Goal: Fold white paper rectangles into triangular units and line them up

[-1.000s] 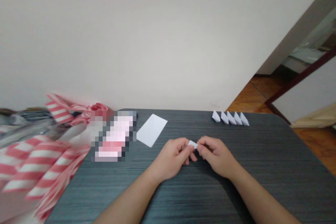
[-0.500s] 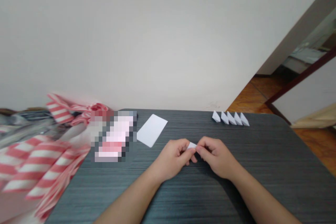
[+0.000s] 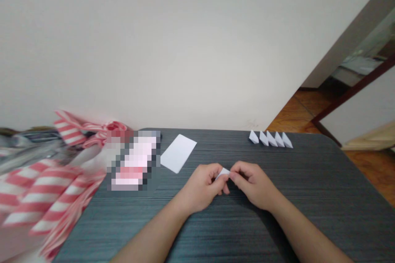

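Nearest me, two bare forearms reach in over a dark bench (image 3: 216,234); on the near left I see heaped striped cloth (image 3: 46,195), red and white, beside it. At mid-bench I have a small piece of paper (image 3: 224,171), white, between the hands: the left hand (image 3: 203,188) pinches it between thumb and fingers, and the right hand (image 3: 255,185) grips its right corner by the fingertips. Farther left lies a white sheet (image 3: 178,153), with a pixelated object (image 3: 135,157) I cannot identify just left of it. Far right, five folded papers (image 3: 271,139) sit in a row. Behind rises a pale wall (image 3: 197,49).
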`<state>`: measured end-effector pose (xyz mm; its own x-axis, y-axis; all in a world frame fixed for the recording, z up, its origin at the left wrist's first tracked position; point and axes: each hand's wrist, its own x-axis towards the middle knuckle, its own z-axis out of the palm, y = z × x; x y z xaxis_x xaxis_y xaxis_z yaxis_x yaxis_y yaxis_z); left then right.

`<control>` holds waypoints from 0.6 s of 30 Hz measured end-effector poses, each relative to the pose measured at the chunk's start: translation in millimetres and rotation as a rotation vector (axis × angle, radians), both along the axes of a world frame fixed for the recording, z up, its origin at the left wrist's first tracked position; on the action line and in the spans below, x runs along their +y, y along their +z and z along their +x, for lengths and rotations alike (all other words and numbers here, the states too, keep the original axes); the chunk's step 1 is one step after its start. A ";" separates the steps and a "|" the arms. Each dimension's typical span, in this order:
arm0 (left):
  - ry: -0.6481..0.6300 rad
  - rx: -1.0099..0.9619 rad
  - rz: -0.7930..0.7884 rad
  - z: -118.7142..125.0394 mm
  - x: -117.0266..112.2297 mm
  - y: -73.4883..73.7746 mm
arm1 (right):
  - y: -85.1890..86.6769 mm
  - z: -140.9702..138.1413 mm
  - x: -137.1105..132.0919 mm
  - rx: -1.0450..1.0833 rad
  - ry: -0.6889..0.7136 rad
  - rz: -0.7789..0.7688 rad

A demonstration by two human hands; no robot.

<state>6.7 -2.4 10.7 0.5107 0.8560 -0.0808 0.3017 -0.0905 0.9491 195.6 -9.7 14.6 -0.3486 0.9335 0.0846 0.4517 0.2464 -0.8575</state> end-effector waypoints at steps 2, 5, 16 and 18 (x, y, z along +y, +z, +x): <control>-0.010 0.026 0.029 -0.7 0.1 -1.1 | 0.6 -0.1 -0.1 -0.014 0.002 0.008; -0.016 0.027 0.035 -0.7 0.2 -0.6 | 1.1 -0.2 -0.1 -0.018 -0.001 0.017; 0.023 -0.093 -0.084 2.0 0.5 0.9 | 1.5 2.0 -0.9 -0.001 -0.058 0.008; 0.044 -0.114 -0.115 2.2 0.2 -1.0 | 0.4 3.1 -0.7 0.000 -0.079 0.010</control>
<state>8.9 -2.2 9.8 0.4846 0.8661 -0.1230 0.1925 0.0315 0.9808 198.7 -10.4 15.0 -0.2736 0.9573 0.0937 0.4704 0.2181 -0.8551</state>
